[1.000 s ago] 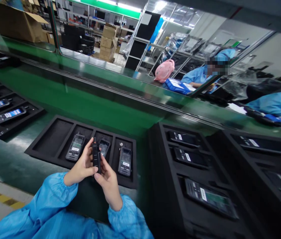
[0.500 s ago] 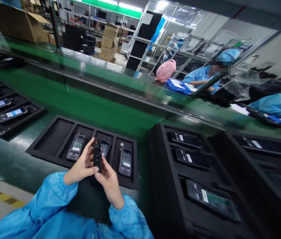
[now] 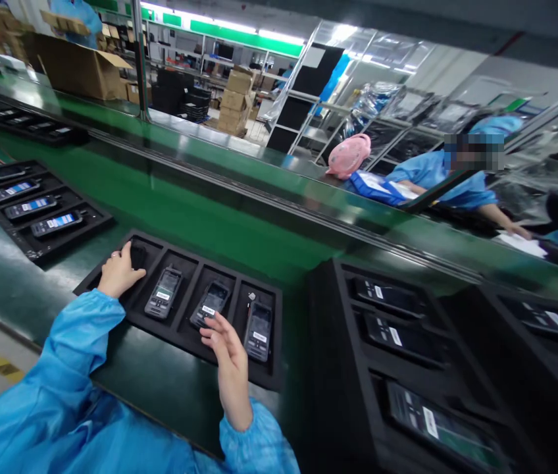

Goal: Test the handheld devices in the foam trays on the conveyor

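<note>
Centrally, a black tray [image 3: 278,329] of four compartments lies on the green bench [image 3: 160,368], with both hands of the seated-level view above it. The left hand [image 3: 120,271] reaches into the leftmost compartment, its forearm rising from the lower left in a blue sleeve [image 3: 74,329] gathered at the wrist. Its back faces the camera; the forefinger points toward the far edge and the thumb extends to the right, the two spread apart around a dark handset [image 3: 137,255] within that compartment. The hand covers much of this handset, so it is impossible to tell whether the fingers press on it. The right hand [image 3: 232,355] is raised over the near side of the tray, wrist low and fingers directed up and leftward. Its fingers are loosely bent, slightly apart, with nothing between them; the tips overlap the near end of the third handset [image 3: 211,301] in view, and contact is not discernible. The second handset [image 3: 164,291] lies between the hands, face up with a white label. The fourth handset [image 3: 259,329] occupies the rightmost compartment, just beside the right hand, with a small pale piece [image 3: 252,296] near its upper end.
</note>
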`<state>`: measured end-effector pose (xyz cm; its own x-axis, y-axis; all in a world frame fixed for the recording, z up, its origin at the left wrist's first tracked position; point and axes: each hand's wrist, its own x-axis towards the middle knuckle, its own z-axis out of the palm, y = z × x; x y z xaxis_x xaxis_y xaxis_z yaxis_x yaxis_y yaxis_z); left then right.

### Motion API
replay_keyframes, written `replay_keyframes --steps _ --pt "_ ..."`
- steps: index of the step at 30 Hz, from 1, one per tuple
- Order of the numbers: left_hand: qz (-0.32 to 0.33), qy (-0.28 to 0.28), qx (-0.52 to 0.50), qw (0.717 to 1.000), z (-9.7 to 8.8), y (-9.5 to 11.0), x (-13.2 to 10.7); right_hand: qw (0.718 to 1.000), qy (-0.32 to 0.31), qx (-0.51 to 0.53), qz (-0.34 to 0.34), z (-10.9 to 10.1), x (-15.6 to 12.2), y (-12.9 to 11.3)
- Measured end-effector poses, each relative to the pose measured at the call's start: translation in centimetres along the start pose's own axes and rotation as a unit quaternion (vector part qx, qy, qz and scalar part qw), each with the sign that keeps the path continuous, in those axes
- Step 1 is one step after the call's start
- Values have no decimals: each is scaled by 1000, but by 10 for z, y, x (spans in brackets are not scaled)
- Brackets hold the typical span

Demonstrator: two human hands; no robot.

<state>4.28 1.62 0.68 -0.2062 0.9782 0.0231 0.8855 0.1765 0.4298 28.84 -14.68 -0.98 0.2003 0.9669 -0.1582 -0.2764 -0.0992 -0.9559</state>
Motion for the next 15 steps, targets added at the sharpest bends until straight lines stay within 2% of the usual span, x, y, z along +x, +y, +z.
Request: replay_keyframes --steps 3,4,6,8,12,15 --pt "70 78 64 992 9 27 -29 1000 6 5 -8 0 1 1" --pt "103 76 88 988 12 36 -40 1000 8 6 -10 0 1 1" --pt "143 7 124 982 20 52 -59 1000 12 6 -11 1 1 1" --pt "143 -44 133 980 30 63 -71 1000 8 1 -10 1 0 1" --pt "123 -60 111 984 42 65 -69 999 -25 -44 -11 3 -2 1" --pt "115 -85 69 987 38 59 -60 995 -43 -84 -29 5 -4 0"
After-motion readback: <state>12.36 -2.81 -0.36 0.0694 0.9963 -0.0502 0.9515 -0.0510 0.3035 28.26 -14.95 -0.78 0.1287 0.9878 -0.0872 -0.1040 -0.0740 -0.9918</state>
